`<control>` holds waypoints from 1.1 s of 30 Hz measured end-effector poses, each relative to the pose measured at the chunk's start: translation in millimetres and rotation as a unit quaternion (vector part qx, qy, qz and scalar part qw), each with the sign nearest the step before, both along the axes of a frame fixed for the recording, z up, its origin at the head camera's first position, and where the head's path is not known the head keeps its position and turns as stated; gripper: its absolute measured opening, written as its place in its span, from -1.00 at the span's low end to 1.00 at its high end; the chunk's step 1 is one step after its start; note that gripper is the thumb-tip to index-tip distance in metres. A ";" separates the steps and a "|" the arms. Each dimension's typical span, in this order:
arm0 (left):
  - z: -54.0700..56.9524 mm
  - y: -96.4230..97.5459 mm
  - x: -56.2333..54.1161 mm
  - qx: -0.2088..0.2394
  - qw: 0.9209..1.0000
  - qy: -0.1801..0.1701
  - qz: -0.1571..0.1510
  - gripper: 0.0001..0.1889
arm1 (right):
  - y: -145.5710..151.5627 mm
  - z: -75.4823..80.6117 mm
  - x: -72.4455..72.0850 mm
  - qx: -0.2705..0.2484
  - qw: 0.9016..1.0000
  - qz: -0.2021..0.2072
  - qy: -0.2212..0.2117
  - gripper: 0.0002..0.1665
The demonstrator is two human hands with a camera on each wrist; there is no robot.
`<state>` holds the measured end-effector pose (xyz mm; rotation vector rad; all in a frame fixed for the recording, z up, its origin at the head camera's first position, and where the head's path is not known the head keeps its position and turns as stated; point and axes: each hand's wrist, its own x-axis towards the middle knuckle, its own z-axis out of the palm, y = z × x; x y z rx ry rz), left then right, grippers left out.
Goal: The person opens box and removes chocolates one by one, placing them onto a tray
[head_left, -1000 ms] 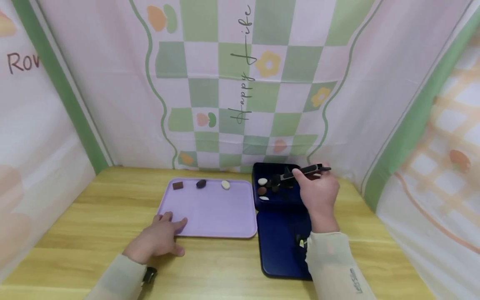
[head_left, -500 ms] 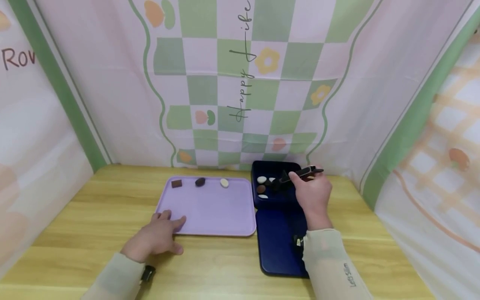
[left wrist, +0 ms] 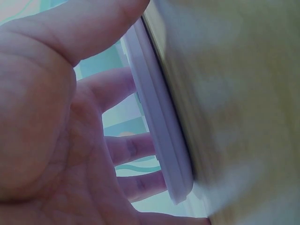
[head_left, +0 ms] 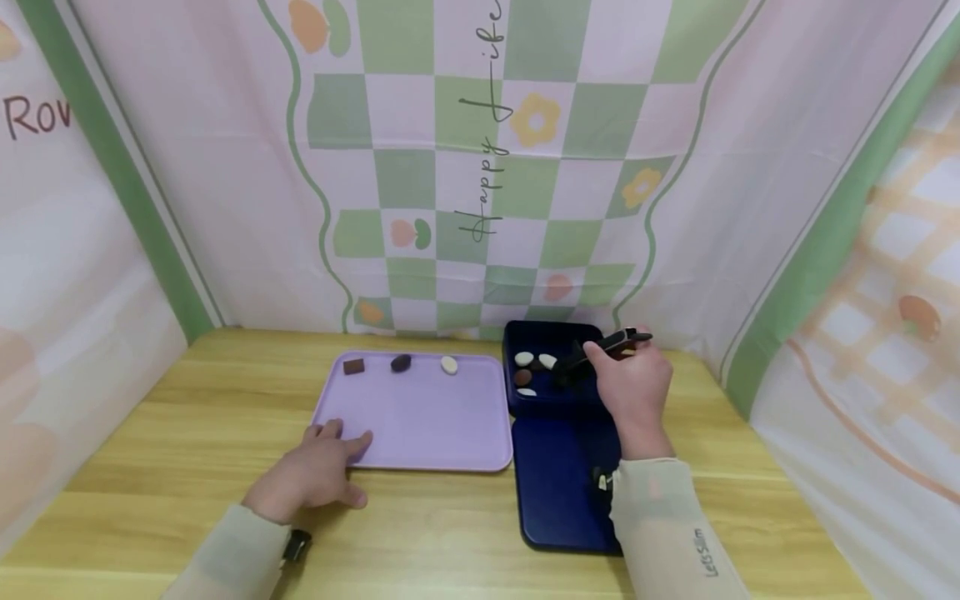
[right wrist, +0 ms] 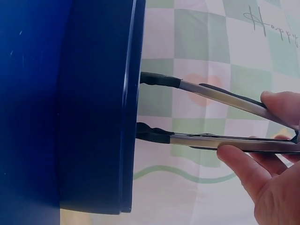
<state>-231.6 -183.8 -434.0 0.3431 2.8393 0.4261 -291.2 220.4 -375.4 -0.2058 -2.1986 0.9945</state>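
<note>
My right hand (head_left: 637, 390) grips a pair of kitchen tongs (right wrist: 220, 140) with metal arms and black tips. The tips reach down into a navy blue box (head_left: 551, 408); in the right wrist view they stand apart, with their ends hidden behind the box wall. Inside lie white oval pieces (head_left: 524, 359) and a round brown piece (head_left: 522, 378). Whether the tips touch a piece I cannot tell. My left hand (head_left: 306, 477) rests with spread fingers on the near left corner of a lilac tray (head_left: 431, 425). On the tray are a brown rectangular piece (head_left: 353, 367), a dark oval (head_left: 401, 363) and a white oval (head_left: 448, 365).
A navy lid (head_left: 558, 492) lies on the wooden table (head_left: 420, 533) in front of the box, partly under my right forearm. Fabric printed with green checks (head_left: 510, 192) hangs behind the table, with more cloth at both sides.
The tongs swung a little left, then back to the right inside the box, leaving a second white oval in plainer sight. My left hand and the tray pieces have stayed put.
</note>
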 end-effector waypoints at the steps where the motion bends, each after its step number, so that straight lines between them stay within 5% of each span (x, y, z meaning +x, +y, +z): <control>1: -0.3 -0.1 0.0 0.000 1.000 0.001 -0.001 -0.01 | 0.4 0.2 0.5 0.000 1.000 -0.001 0.003 -0.46; 7: -1.2 0.0 0.5 0.001 1.000 0.005 -0.003 -0.01 | 4.1 3.7 2.0 -0.012 0.998 -0.024 0.056 -0.48; 12: 0.1 -0.4 0.5 0.003 1.000 0.004 -0.003 -0.02 | -0.4 4.7 0.4 -0.072 0.990 -0.040 0.112 -0.54; 15: -0.6 -1.1 -0.8 0.002 1.000 0.002 -0.003 -0.02 | -8.1 5.6 -0.4 -0.121 0.978 -0.023 0.166 -0.57; 20: -2.6 -2.5 -2.5 0.000 1.000 0.005 -0.004 -0.01 | -28.9 7.1 1.1 -0.217 0.945 0.081 0.229 -0.60; 23: -2.9 -3.1 -2.7 0.000 1.000 0.007 -0.003 0.00 | -44.3 6.0 2.7 -0.235 0.935 0.142 0.223 -0.59; 33: -0.7 -2.8 -4.1 -0.004 1.000 -0.002 -0.005 -0.01 | -83.6 2.0 16.9 -0.170 0.947 0.233 0.141 -0.59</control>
